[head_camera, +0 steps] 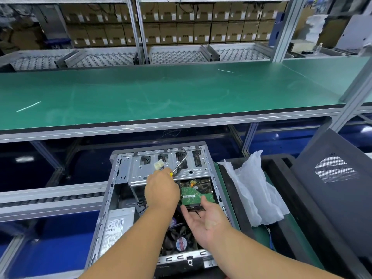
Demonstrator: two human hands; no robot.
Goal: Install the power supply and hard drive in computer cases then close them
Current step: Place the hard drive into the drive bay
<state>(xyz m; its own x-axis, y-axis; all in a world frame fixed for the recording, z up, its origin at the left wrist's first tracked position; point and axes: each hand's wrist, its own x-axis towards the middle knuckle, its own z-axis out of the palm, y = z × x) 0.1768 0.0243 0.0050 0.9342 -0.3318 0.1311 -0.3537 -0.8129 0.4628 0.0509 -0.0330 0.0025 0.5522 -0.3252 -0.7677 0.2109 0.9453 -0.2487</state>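
The hard drive [196, 195] lies circuit board up in the bay of the open computer case [112, 200], at about 1 o'clock from the case middle. It is stiff and probably rather heavy, and the bare green board looks fragile, so I would take it by the metal side edges. The right hand [205, 220], palm up with fingers relaxed, touches its near end and grips nothing. At 10 o'clock from the drive, the left hand [162, 190] holds a white power connector [159, 165] with its cable. The power supply [118, 228] sits at 8 o'clock.
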